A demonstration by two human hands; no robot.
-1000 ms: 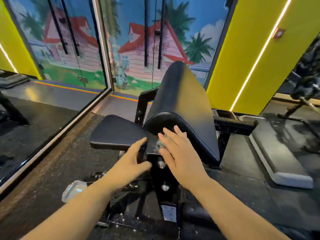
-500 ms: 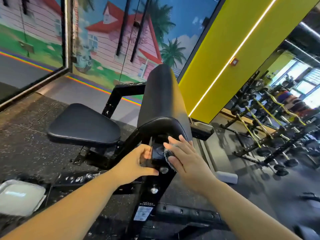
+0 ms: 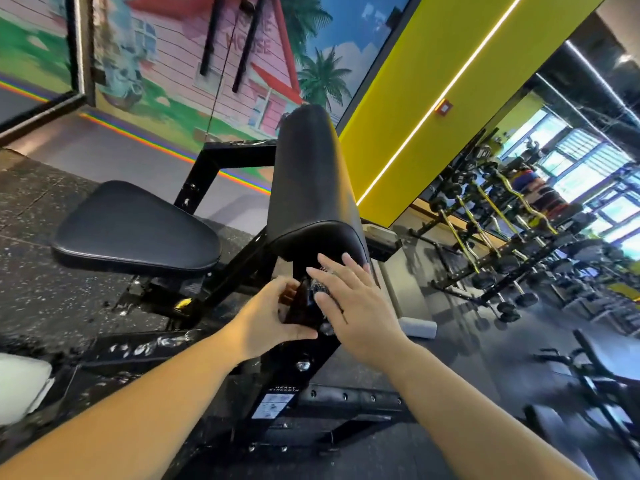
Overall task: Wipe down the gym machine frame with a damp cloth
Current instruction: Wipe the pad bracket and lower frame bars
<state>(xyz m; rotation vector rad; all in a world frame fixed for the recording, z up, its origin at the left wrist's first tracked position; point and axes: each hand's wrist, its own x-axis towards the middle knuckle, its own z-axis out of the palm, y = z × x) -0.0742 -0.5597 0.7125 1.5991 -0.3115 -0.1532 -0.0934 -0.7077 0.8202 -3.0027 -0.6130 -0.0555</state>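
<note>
A black steel frame post (image 3: pixel 287 368) rises to a long black arm pad (image 3: pixel 311 174), with a black seat pad (image 3: pixel 135 230) to its left. My left hand (image 3: pixel 270 317) grips the top of the post just under the pad, thumb and fingers curled round it. My right hand (image 3: pixel 353 303) lies flat with straight fingers on the post's right side, pressing a small grey cloth (image 3: pixel 317 287) against it. Only a sliver of the cloth shows under the palm.
A white tub (image 3: pixel 20 386) sits on the speckled rubber floor at lower left. A rack of barbells and dumbbells (image 3: pixel 491 233) runs along the right. A grey block (image 3: pixel 417 328) lies behind the post. A mirror and painted mural wall stand behind the machine.
The view has swung right and closer to the post. My right hand with the cloth has slid slightly up toward the pad's underside. My left hand keeps its grip on the post.
</note>
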